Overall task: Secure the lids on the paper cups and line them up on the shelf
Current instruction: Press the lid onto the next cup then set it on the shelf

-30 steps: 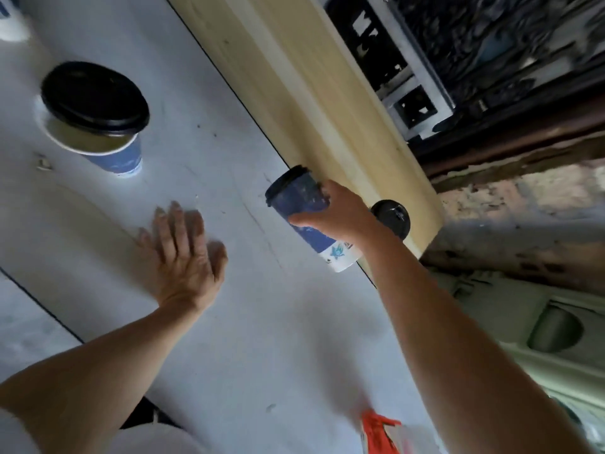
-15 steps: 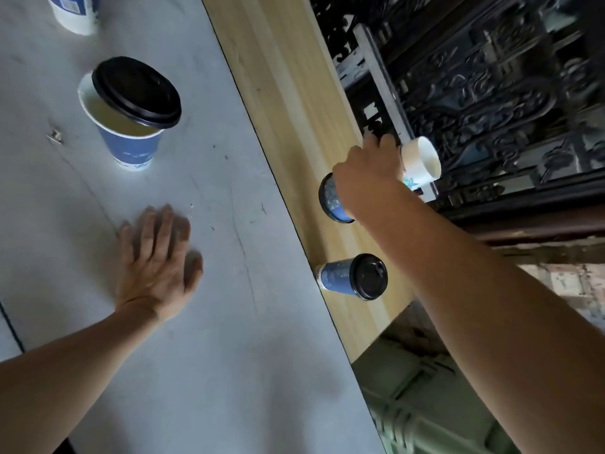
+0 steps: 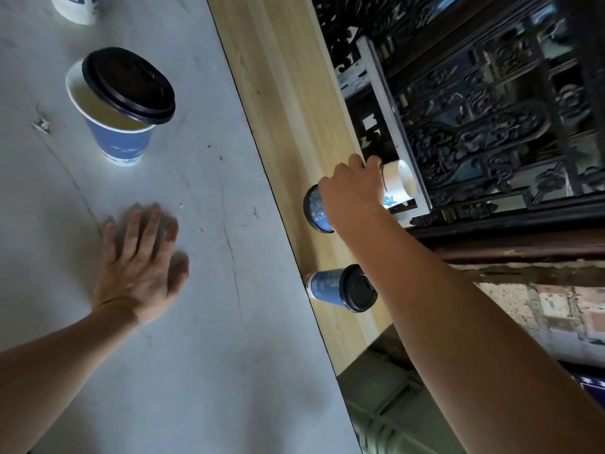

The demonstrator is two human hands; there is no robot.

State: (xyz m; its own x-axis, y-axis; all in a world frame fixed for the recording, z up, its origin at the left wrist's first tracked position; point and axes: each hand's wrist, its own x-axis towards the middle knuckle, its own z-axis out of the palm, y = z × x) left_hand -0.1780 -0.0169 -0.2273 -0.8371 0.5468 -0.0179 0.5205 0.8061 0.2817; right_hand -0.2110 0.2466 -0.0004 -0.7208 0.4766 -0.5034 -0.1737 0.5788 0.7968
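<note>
Where the white table (image 3: 212, 371) meets the wooden shelf (image 3: 278, 77) beside a dark carved screen (image 3: 474, 142), the right arm stretches out and the right hand (image 3: 352, 194) clamps curled fingers round a lidded cup (image 3: 396, 185) over the shelf. Its long axis lies crosswise: black lid toward the table, white base toward the screen. The left hand (image 3: 137, 267) lies flat on the table, fingers straight, slightly apart. Another lidded cup (image 3: 327, 286) sits on the shelf nearby.

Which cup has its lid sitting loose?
The cup on the table: its lid lies askew, rim exposed. The shelf cup has its lid seated.
</note>
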